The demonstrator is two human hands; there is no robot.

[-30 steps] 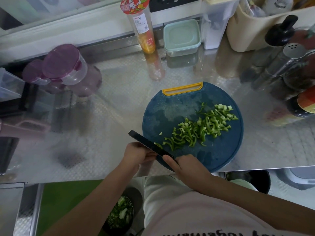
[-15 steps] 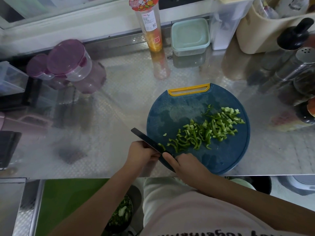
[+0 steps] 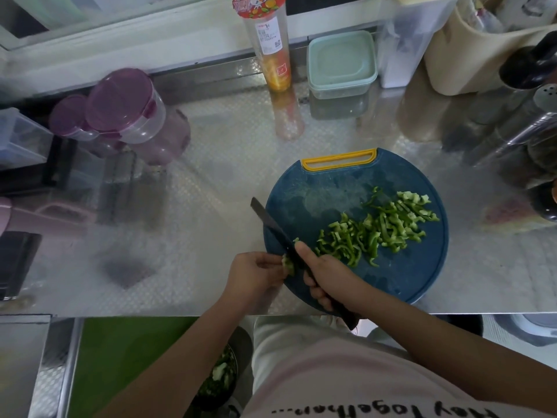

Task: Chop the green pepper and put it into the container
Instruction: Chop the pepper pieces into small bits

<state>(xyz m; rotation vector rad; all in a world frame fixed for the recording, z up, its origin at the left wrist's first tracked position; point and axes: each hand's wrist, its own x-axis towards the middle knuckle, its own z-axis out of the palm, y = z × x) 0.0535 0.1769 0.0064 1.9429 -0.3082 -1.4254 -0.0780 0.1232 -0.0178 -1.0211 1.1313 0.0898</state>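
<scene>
A round blue cutting board (image 3: 416, 267) with a yellow handle lies on the steel counter. Chopped green pepper strips (image 3: 376, 230) lie in a band across it. My right hand (image 3: 328, 273) grips a black knife (image 3: 271, 224), its blade pointing up and left over the board's left edge. My left hand (image 3: 253, 273) pinches a small green pepper piece (image 3: 287, 264) against the blade. A pale green lidded container (image 3: 342, 63) stands at the back of the counter.
Purple-lidded jars (image 3: 126, 107) stand at the left, a tall clear bottle (image 3: 268, 46) at the back, dark bottles and shakers (image 3: 524, 116) at the right. Below the counter edge a bin (image 3: 220, 375) holds green scraps.
The knife has tilted more upright and my left hand now holds a small pepper piece at the blade. The view has shifted slightly.
</scene>
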